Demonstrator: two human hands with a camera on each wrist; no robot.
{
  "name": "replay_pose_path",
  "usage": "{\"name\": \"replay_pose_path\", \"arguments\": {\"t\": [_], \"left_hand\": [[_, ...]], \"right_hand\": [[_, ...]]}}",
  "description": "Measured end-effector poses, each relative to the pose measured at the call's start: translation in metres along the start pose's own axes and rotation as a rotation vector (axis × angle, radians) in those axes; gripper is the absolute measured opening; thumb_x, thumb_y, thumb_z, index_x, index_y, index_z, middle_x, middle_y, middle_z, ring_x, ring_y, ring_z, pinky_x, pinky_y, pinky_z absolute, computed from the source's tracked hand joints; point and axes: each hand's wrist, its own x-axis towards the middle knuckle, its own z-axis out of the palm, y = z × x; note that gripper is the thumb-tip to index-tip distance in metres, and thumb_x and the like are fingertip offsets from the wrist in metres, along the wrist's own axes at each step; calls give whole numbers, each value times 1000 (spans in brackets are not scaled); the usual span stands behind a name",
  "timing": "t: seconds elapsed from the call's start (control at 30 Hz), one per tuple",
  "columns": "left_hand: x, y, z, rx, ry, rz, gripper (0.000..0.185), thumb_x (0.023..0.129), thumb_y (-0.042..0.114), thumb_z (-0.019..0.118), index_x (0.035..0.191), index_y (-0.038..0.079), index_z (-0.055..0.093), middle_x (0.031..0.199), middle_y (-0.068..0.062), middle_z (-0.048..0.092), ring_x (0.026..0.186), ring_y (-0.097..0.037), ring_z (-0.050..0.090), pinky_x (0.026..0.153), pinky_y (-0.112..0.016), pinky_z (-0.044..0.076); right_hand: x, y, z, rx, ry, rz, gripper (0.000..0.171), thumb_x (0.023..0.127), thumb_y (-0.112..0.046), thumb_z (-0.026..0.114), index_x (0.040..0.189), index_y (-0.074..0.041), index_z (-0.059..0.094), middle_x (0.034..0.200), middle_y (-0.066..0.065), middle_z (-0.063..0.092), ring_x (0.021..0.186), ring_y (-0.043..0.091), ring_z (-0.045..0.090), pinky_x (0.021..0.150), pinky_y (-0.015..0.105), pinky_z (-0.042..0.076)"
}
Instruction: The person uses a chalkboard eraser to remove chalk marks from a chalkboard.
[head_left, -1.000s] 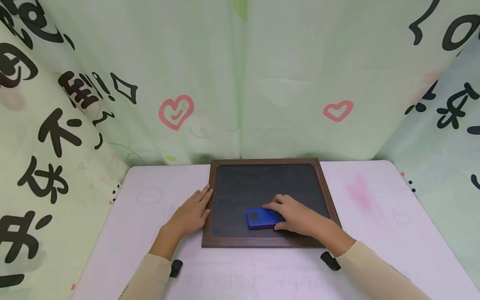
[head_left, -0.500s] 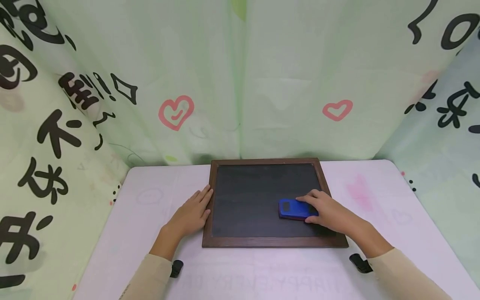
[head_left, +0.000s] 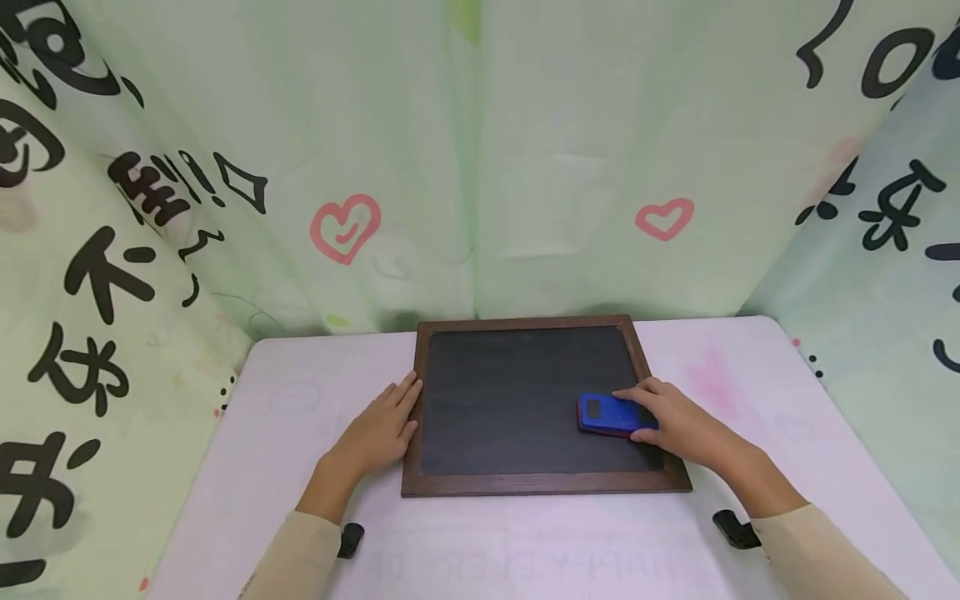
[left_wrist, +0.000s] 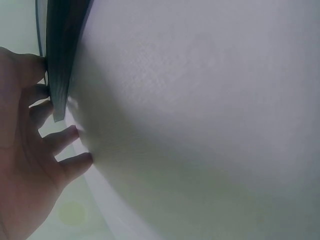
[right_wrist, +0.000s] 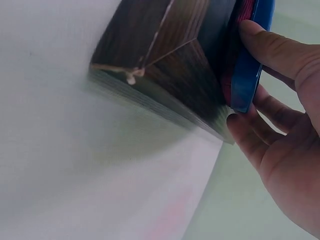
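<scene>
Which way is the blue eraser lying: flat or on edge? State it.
Flat: the blue rectangular eraser rests broad-face down on the dark wood-framed chalkboard.

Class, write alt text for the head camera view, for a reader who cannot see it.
A person's right hand holds a blue eraser on the right part of a wood-framed blackboard, while the left hand lies flat against the board's left frame. The board lies on a pale table ringed by green curtains printed with hearts and black characters.

Large black characters and pink hearts mark the curtain (head_left: pixel 480 167).
</scene>
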Motion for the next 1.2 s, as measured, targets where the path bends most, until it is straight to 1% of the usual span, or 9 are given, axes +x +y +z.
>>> {"name": "replay_pose_path", "arguments": {"t": [0.27,0.4,0.5,0.57,0.63,0.77,0.9,1.0,1.2], "left_hand": [[-1,2,-2,-18,3,-4,64,109,25,48,165,6,23,173,-11,18,156,-42,26,128,-53,26],[-1,3,-1,-17,4,-6,63,109,25,47,165,6,23,174,-10,17,156,-41,26,128,-52,26],[-2,3,-1,-21,5,-7,64,109,25,48,165,6,23,173,-11,18,156,-41,27,128,-52,25],[-2,3,-1,-23,7,-9,64,109,24,49,165,5,24,173,-11,18,156,-42,27,128,-52,25],[-2,3,-1,-20,5,-10,63,109,24,48,165,5,24,173,-11,18,156,-41,26,129,-52,25],[-2,2,-1,-11,10,-11,63,109,24,48,165,5,24,173,-12,18,156,-41,26,129,-51,25],[-2,1,1,-10,19,-6,64,109,23,49,164,4,24,173,-13,19,156,-42,26,128,-51,25],[-2,1,2,-13,23,-7,64,109,24,48,164,4,24,173,-12,19,156,-41,26,129,-51,25],[-2,0,4,-20,25,-8,64,109,25,48,165,6,23,173,-11,17,157,-41,25,129,-52,24]], "right_hand": [[0,-2,-4,-1,15,-4,62,87,-20,84,142,-3,60,124,20,59,114,38,58,95,56,56],[-2,-4,-12,22,58,-4,64,88,-21,83,143,-2,57,124,21,59,110,36,59,91,54,57],[-4,-3,-20,39,95,-2,65,89,-22,82,144,-1,55,123,23,59,106,34,61,86,50,59],[-4,-1,-26,51,125,7,65,90,-23,82,144,0,54,123,25,58,103,35,62,81,47,60],[-4,2,-33,58,159,26,66,90,-25,82,144,2,53,123,28,58,102,38,63,78,48,61],[-5,11,-47,53,204,114,71,93,-30,79,146,6,48,127,34,52,106,49,61,81,60,61],[-9,20,-57,45,220,233,78,96,-37,74,147,12,41,132,40,45,112,58,54,87,72,54],[-14,29,-61,44,255,306,80,97,-38,73,146,15,39,133,43,41,112,60,50,87,75,52],[-26,47,-63,57,305,433,84,98,-43,69,146,17,36,129,46,40,107,59,48,82,76,51]]}}
